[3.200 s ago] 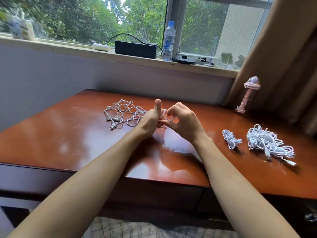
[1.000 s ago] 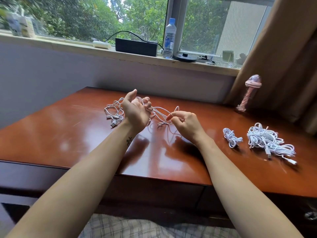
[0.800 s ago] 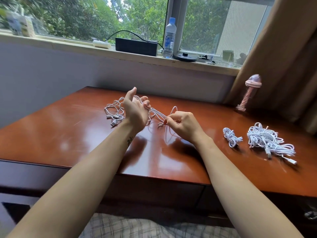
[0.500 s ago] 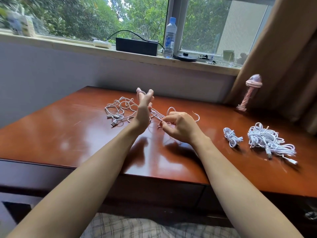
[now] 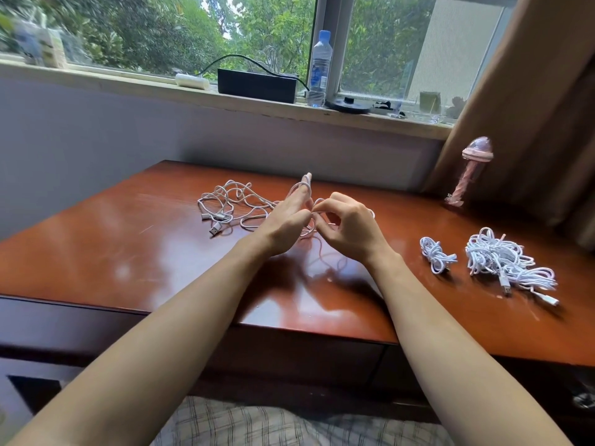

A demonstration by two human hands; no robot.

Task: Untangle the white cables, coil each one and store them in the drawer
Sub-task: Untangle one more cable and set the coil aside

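A loose tangle of white cables (image 5: 229,206) lies on the wooden desk (image 5: 128,252) left of centre, its USB plugs toward me. My left hand (image 5: 286,220) is raised edge-on with straight fingers, and loops of white cable are wound round them. My right hand (image 5: 346,225) is close beside it and pinches the same cable between thumb and forefinger. A small coiled cable (image 5: 434,254) and a larger white bundle (image 5: 502,263) lie at the right of the desk.
A pink handheld fan (image 5: 468,170) stands at the desk's back right by the brown curtain (image 5: 531,107). The window sill carries a black box (image 5: 257,85), a water bottle (image 5: 319,69) and small items. A dark drawer front (image 5: 306,358) runs below the desk edge.
My left hand has turned from palm-up curled to edge-on with fingers straight, the cable loops staying round them. My right hand moved closer to it, still pinching the cable.
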